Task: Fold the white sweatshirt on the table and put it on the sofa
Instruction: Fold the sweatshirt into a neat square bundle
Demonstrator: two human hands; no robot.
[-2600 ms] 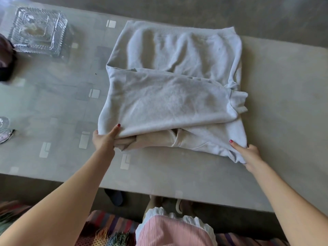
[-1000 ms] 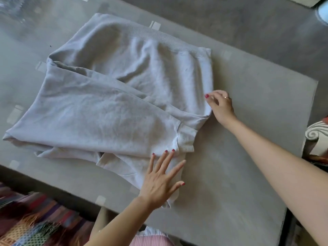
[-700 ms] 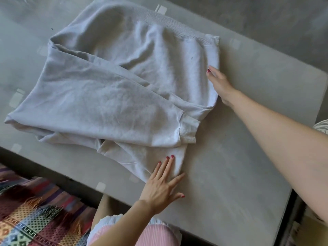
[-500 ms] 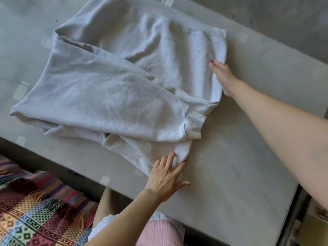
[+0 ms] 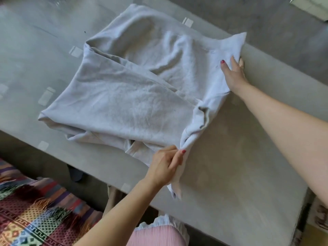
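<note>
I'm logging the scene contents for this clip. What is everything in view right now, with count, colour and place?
sweatshirt: one, white, partly folded, on the table.
table: one, grey, fills most of the view.
tabs: several, pale, square, scattered over the table's left part.
rug: one, multicoloured, fringed, on the floor at bottom left.
floor: grey, beyond the table's far edge.
pink garment: one, ribbed with a white frill, bottom centre.
left hand: one, grip pinching the sweatshirt's near right corner.
right hand: one, grip holding the sweatshirt's far right edge.
</note>
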